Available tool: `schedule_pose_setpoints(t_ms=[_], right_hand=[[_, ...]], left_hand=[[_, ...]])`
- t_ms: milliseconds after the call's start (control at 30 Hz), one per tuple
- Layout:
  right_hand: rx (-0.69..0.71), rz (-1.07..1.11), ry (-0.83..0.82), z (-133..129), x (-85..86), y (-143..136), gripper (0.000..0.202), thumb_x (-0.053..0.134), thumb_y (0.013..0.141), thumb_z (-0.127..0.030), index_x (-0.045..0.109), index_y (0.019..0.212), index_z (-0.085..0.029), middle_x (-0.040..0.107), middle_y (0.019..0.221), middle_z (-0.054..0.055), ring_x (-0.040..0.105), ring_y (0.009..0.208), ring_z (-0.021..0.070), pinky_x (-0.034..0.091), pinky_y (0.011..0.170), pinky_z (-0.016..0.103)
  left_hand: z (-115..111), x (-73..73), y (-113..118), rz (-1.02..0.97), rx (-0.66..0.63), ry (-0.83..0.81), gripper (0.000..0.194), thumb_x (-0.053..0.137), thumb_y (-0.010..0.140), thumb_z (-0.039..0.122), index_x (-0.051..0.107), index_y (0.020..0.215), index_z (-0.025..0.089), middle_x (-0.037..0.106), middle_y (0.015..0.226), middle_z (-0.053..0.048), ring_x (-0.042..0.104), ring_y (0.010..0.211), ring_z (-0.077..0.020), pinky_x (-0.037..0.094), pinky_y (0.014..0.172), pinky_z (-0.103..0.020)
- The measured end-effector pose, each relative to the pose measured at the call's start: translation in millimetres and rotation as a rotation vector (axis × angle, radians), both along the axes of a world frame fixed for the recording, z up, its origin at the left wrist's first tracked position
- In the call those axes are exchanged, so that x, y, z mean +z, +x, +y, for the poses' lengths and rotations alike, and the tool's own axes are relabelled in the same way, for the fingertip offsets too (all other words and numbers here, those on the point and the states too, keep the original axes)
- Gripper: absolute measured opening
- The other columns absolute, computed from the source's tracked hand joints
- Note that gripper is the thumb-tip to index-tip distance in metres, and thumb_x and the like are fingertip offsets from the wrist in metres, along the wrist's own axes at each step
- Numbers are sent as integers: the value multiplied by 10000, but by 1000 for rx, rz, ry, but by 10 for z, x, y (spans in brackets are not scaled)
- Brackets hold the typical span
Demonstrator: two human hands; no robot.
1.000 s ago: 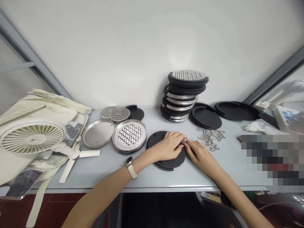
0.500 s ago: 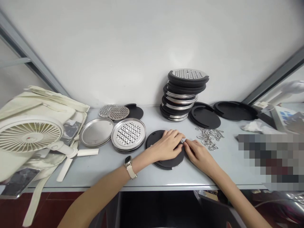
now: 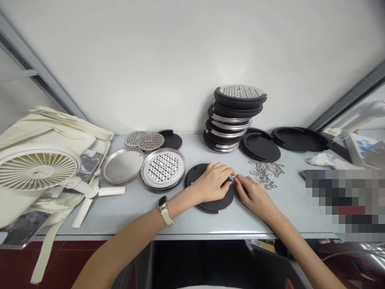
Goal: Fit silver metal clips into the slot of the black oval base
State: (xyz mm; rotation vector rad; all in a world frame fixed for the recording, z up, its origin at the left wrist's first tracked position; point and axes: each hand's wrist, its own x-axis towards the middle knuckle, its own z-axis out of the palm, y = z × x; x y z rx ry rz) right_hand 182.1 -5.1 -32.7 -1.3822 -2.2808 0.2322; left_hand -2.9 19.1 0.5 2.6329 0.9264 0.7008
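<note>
My left hand [image 3: 214,181] lies over a round black disc [image 3: 215,206] on the table, its fingers bent down at the disc's right edge. At that same edge my right hand [image 3: 250,192] pinches a small metal piece [image 3: 232,178], mostly hidden between the fingers of both hands. Right of the hands is a loose pile of small metal hooks or clips [image 3: 267,172]. Behind them rises a leaning stack of black and metal discs [image 3: 230,120], topped by a perforated metal plate [image 3: 241,91].
Left of my hands lie a perforated metal plate [image 3: 163,168], plain metal plates [image 3: 123,165] and small grater discs [image 3: 150,141]. A white fan [image 3: 39,172] and a pale bag [image 3: 64,132] sit farther left. Black trays [image 3: 297,139] stand back right.
The small metal piece between my fingers shows a little more and sits at a slightly different angle. Otherwise my hands keep their places; the view has shifted slightly.
</note>
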Motion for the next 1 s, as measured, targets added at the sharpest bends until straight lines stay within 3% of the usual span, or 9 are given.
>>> schedule_pose_setpoints(t_ms=[333, 1000], right_hand=[[-24, -9, 7, 38, 13, -11, 203, 313, 955, -226, 476, 834, -218, 542, 609, 25, 550, 585, 213, 407, 549, 298], [20, 7, -2, 3, 12, -11, 230, 352, 953, -237, 430, 737, -227, 559, 637, 33, 525, 639, 210, 402, 596, 314]], left_hand=[[11, -2, 2, -16, 8, -29, 129, 463, 884, 159, 519, 998, 181, 619, 974, -42, 530, 979, -201, 336, 898, -355], [34, -13, 6, -68, -8, -108, 163, 511, 838, 111, 517, 978, 194, 625, 1009, -23, 543, 999, -193, 349, 908, -349]])
